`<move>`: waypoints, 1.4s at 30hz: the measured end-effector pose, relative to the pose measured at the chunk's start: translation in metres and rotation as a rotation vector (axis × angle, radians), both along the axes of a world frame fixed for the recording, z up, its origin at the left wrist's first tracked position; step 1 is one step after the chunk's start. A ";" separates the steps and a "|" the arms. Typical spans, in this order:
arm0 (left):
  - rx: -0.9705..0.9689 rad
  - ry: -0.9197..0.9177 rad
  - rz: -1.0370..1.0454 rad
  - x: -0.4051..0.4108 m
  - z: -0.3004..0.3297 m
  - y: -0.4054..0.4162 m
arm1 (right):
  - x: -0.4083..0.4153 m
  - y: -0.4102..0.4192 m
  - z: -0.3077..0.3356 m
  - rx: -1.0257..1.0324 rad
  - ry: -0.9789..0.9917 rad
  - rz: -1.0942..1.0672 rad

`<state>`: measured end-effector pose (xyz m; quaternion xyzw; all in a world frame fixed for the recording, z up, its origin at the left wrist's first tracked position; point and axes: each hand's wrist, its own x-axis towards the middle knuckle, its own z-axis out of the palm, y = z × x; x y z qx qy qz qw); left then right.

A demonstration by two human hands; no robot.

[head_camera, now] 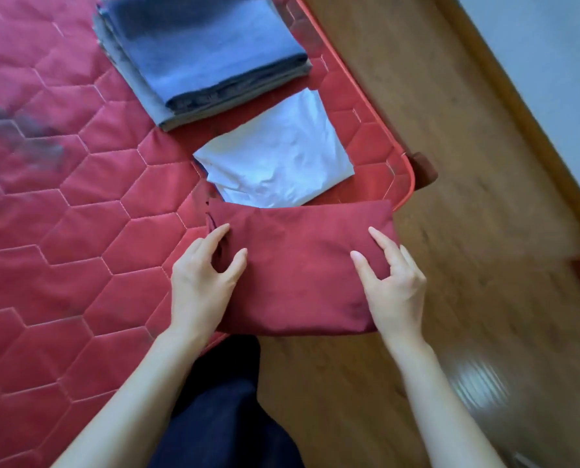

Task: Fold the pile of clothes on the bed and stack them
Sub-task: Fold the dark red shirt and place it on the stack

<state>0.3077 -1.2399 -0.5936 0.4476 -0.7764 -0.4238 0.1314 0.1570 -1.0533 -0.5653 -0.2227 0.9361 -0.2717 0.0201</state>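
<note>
A folded dark red garment [302, 265] is held between both hands, partly past the bed's corner and over the floor. My left hand [202, 282] grips its left edge, thumb on top. My right hand [391, 282] grips its right edge the same way. Just beyond it a folded white garment [278, 157] lies flat on the bed. Farther back sits a stack of folded blue and grey clothes [197, 55].
The bed [62, 231] has a red quilted cover with a hexagon pattern. A blurred dark item [21, 133] lies at the left. Wooden floor [467, 298] runs along the right, with a pale wall [558, 62] beyond. My dark trousers [227, 417] show below.
</note>
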 end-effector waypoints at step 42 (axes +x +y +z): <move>-0.232 -0.189 0.616 -0.154 -0.117 -0.019 | -0.247 -0.148 -0.142 0.038 -0.228 0.582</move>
